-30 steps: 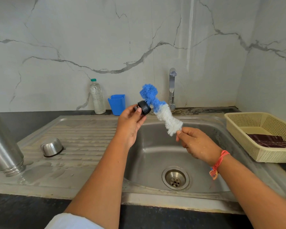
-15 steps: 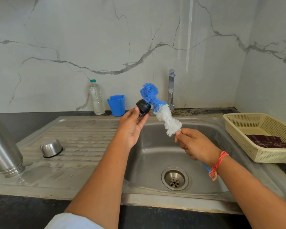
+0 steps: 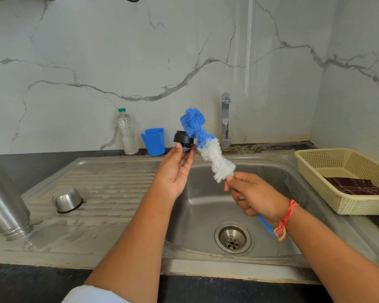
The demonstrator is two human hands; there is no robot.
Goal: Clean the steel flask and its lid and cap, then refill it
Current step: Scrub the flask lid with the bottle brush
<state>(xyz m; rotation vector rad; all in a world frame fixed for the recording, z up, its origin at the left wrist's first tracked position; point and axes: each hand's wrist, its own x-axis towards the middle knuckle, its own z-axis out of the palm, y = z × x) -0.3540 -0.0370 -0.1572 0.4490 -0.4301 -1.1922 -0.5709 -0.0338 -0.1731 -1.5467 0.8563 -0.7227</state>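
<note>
Pinching the black lid [image 3: 183, 141] between thumb and fingertips, the left hand [image 3: 176, 171] is raised with its palm turned up, above the left rim of the sink [image 3: 201, 215]. The right hand [image 3: 254, 195] is curled tight round the blue handle of the bottle brush [image 3: 208, 147], just below the bristles. The brush slants up and to the left, and its blue upper bristles touch the lid's right side, with the white bristles lower down. On the ribbed drainboard [image 3: 109, 189] to the left, the steel flask [image 3: 2, 193] stands mouth down and leaning, partly cut off by the frame edge. The steel cap [image 3: 67, 200] lies upside down near it, apart from the flask. At the back wall stand a plastic bottle [image 3: 127, 132], a blue cup [image 3: 153, 142] and the tap [image 3: 225, 119]. On the counter to the right sits a cream basket [image 3: 328, 178] with a dark cloth [image 3: 357, 185] inside.
</note>
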